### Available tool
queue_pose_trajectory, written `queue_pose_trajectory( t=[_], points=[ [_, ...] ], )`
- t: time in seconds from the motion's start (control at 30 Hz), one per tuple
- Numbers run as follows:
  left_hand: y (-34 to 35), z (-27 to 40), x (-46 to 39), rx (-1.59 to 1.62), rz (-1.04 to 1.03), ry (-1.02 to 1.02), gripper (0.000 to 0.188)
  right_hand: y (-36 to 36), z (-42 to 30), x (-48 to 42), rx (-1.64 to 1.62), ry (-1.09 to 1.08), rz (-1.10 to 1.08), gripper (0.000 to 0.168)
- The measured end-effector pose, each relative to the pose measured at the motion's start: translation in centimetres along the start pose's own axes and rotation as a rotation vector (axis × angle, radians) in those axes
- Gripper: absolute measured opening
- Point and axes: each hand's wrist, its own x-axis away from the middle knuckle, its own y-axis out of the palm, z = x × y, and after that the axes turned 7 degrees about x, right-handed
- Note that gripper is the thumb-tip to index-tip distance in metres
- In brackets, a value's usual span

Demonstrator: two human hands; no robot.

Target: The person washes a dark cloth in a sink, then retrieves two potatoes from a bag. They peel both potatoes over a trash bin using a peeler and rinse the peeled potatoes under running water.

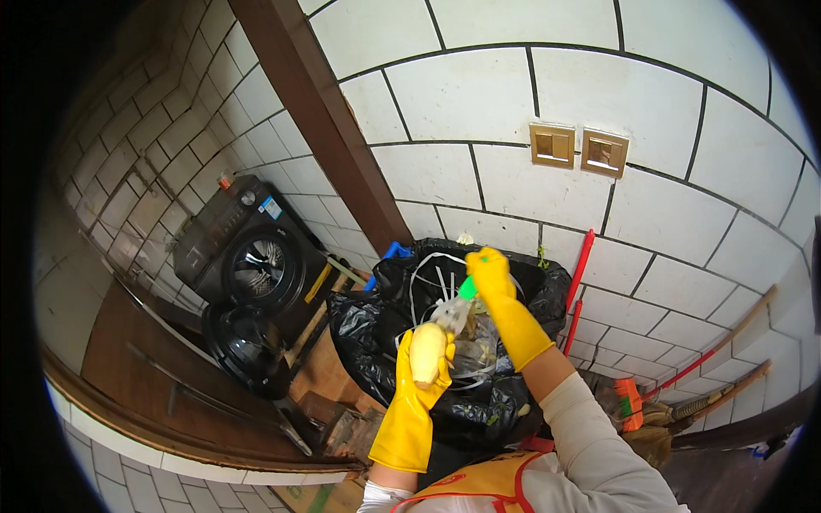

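Observation:
My left hand (pixel 410 397), in a yellow rubber glove, holds a peeled, pale yellow root vegetable or potato (pixel 426 354) upright above a bin lined with a black plastic bag (pixel 359 333). My right hand (pixel 490 272), gloved the same way, grips a tool with a green handle (pixel 468 288); its far end is blurred just above the vegetable, so its kind cannot be told. Inside the bag lie crumpled clear plastic (pixel 471 351), white strips and scraps. A pale scrap (pixel 524 409) and green bits cling to the bag's near side.
A black front-loading washing machine (pixel 250 256) with its round door open stands at the left. Behind the bin is a tiled wall with two switch plates (pixel 551 146). Red poles (pixel 580 269) lean right of the bin, near an orange brush (pixel 628 404) and brooms.

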Motion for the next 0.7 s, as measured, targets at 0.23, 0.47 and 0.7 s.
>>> queue_pose_trajectory(
  t=[0.23,0.47,0.7],
  points=[
    [2.0,-0.7,1.2,-0.406,-0.097,0.051,0.06,-1.0,1.6,-3.8,-0.065,0.149,0.078,0.023],
    [5.0,-3.3,2.7,-1.008,0.041,0.38,0.058,1.8,0.5,-0.3,0.077,0.017,-0.261,0.024],
    [3.5,-1.8,1.6,-1.256,0.192,0.513,0.058,1.3,-2.4,0.4,0.176,-0.086,-0.112,0.022]
  ],
)
